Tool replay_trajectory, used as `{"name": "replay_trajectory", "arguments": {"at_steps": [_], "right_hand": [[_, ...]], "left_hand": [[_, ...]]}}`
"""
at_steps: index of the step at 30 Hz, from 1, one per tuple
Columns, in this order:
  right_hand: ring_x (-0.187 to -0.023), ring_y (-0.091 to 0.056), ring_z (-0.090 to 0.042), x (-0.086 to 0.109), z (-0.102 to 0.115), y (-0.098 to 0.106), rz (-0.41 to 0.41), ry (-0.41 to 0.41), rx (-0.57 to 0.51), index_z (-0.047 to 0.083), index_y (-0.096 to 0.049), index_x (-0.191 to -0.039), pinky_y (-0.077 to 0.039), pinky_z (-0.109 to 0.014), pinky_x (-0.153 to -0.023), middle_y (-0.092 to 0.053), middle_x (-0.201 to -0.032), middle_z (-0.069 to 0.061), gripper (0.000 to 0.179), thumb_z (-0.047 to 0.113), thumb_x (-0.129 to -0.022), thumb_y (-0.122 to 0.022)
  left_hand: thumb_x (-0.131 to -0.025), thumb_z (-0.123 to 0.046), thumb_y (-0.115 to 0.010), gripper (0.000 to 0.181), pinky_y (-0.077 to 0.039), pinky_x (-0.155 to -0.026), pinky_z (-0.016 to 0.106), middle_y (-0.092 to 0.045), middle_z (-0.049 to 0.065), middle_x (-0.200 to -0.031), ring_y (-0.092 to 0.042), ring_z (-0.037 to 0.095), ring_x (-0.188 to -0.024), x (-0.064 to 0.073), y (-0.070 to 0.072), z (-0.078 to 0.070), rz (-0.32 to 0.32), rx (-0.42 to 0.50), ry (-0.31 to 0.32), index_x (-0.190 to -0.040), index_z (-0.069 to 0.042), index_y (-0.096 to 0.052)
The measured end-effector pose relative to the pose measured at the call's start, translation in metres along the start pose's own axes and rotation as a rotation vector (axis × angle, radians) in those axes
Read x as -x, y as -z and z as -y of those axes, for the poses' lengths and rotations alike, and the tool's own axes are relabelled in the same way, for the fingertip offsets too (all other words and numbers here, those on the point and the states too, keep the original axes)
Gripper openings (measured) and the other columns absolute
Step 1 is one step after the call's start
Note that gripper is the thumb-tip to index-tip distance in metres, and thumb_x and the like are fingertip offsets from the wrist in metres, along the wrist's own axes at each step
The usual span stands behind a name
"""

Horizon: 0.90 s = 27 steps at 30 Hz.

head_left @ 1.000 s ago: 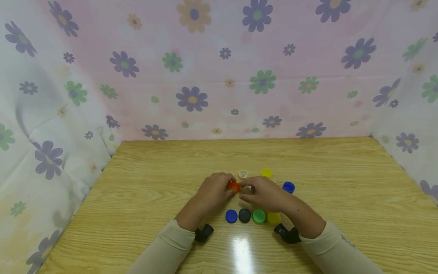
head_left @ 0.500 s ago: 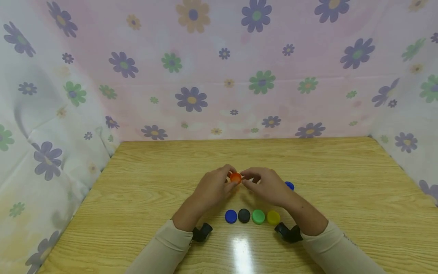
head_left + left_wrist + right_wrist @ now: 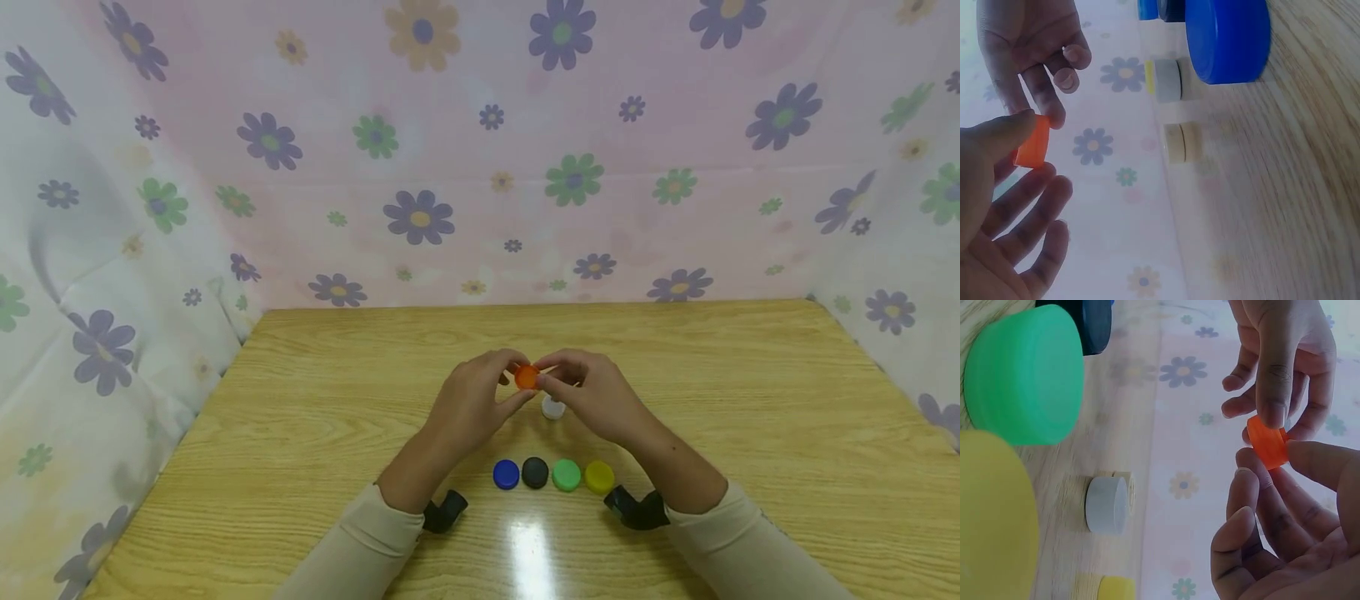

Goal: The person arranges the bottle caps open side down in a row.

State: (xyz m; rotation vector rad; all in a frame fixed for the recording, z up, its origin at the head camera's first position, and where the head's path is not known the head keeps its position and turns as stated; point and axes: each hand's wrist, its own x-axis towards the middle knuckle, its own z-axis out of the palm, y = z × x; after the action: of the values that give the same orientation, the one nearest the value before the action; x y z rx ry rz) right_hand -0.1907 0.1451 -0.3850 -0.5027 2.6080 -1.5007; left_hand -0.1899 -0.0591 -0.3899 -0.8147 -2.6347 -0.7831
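An orange bottle cap [image 3: 527, 377] is held up off the table between my two hands, its hollow side appearing to face me in the head view. My left hand [image 3: 471, 404] pinches it between thumb and fingers from the left. From the right, my right hand [image 3: 600, 402] pinches its edge, thumb in front and fingers behind, as the right wrist view shows with the orange cap [image 3: 1267, 442] between both hands. Just below the right fingers a white cap [image 3: 552, 407] lies on the table.
Nearer me, a row holds a blue cap [image 3: 506, 474], a black cap [image 3: 535, 472], a green cap [image 3: 566, 475] and a yellow cap [image 3: 599, 477]. A cream cap [image 3: 1174, 143] and another yellow cap [image 3: 1116, 589] lie farther back. Flowered cloth [image 3: 465, 150] surrounds the table.
Both hands have lifted the orange cap and moved it away from me and slightly right. The right hand has closed on it, and the white cap has come back into view.
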Motion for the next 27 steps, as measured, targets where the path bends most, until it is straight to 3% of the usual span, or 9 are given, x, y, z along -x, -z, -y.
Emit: {"name": "replay_trajectory", "arguments": {"at_steps": [6,10,13,21,27], "right_hand": [[-0.088,-0.068,-0.032,-0.0006,0.0017,0.0014,-0.068,0.019,0.022,0.011,-0.071,-0.116,-0.054,-0.031,-0.072,-0.075,-0.101,-0.010,0.024,0.026,-0.098,-0.066],[-0.090,-0.067,-0.031,0.0009,0.0028,0.0027,-0.099,0.030,0.039,0.012,-0.073,-0.114,-0.054,-0.030,-0.075,-0.075,-0.104,-0.005,0.021,0.024,-0.098,-0.066],[-0.091,-0.067,-0.031,0.0006,0.0036,0.0027,-0.108,0.059,0.040,0.012,-0.073,-0.114,-0.054,-0.029,-0.076,-0.075,-0.105,-0.005,0.020,0.022,-0.098,-0.065],[-0.091,-0.066,-0.030,0.0026,0.0038,0.0012,-0.055,0.033,-0.028,0.010,-0.070,-0.118,-0.056,-0.031,-0.076,-0.073,-0.108,-0.008,0.026,0.027,-0.101,-0.061],[-0.088,-0.066,-0.033,0.0023,0.0039,0.0010,-0.028,0.008,-0.047,0.012,-0.068,-0.119,-0.055,-0.039,-0.068,-0.072,-0.103,-0.015,0.031,0.036,-0.102,-0.057]], "left_hand": [[-0.090,-0.023,-0.077,0.034,-0.056,-0.082,0.026,-0.072,-0.002,-0.114,-0.069,0.014,-0.096,-0.0006,0.0012,0.0015,-0.046,0.023,-0.056,-0.121,-0.016,-0.065],[-0.093,-0.023,-0.073,0.034,-0.057,-0.083,0.027,-0.071,-0.002,-0.118,-0.069,0.014,-0.098,-0.0006,0.0036,0.0000,-0.017,0.051,-0.033,-0.124,-0.015,-0.064],[-0.093,-0.023,-0.073,0.035,-0.057,-0.082,0.028,-0.073,0.000,-0.115,-0.070,0.014,-0.096,-0.0006,0.0051,-0.0010,-0.029,0.078,-0.022,-0.126,-0.013,-0.064],[-0.089,-0.018,-0.077,0.032,-0.057,-0.079,0.027,-0.074,0.001,-0.112,-0.070,0.014,-0.091,0.0016,0.0054,-0.0017,-0.094,0.115,-0.047,-0.120,-0.011,-0.069],[-0.086,-0.016,-0.079,0.032,-0.056,-0.083,0.029,-0.075,0.001,-0.109,-0.069,0.013,-0.088,0.0006,0.0030,0.0002,-0.132,0.060,-0.101,-0.117,-0.011,-0.071]]}}
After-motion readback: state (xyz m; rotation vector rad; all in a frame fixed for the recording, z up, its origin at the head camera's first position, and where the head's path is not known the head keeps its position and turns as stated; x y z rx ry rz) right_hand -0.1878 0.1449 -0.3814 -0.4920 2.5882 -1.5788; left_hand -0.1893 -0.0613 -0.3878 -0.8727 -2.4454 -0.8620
